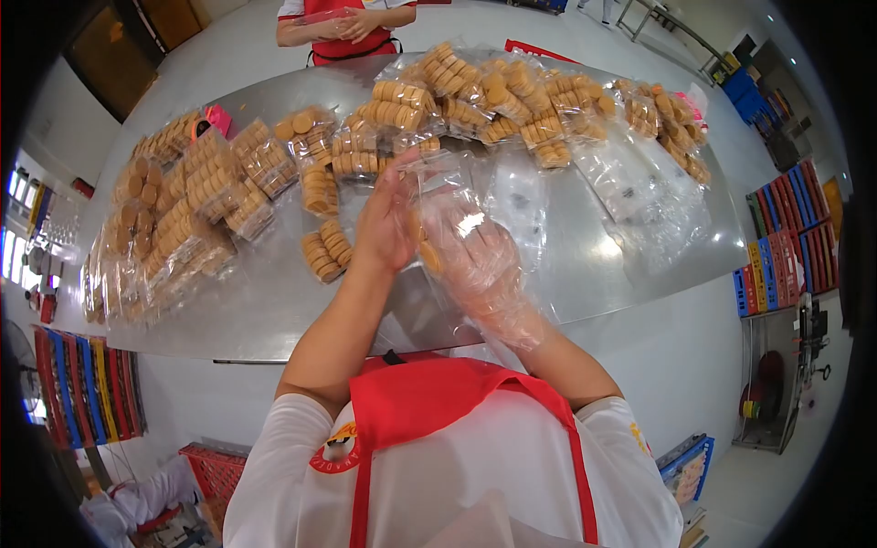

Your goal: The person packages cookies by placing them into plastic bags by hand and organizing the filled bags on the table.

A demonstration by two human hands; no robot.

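Over the middle of the steel table (585, 274), my left hand (385, 219) is closed on the edge of a clear plastic bag (448, 173). My right hand (484, 260), in a clear plastic glove, is behind or inside that bag; the layers of plastic cannot be told apart. A few round tan biscuits (427, 251) show in the bag between the two hands. Just left of my left hand lies a small pack of biscuits (326, 249). Flat empty clear bags (630, 183) lie to the right of my hands.
Bagged biscuits are heaped at the left (196, 192) and along the far side (457, 91) of the table. Across it stands a person in a red apron (352, 36), hands together. Stacked coloured crates (790, 237) stand at the right, others (89, 384) at the left.
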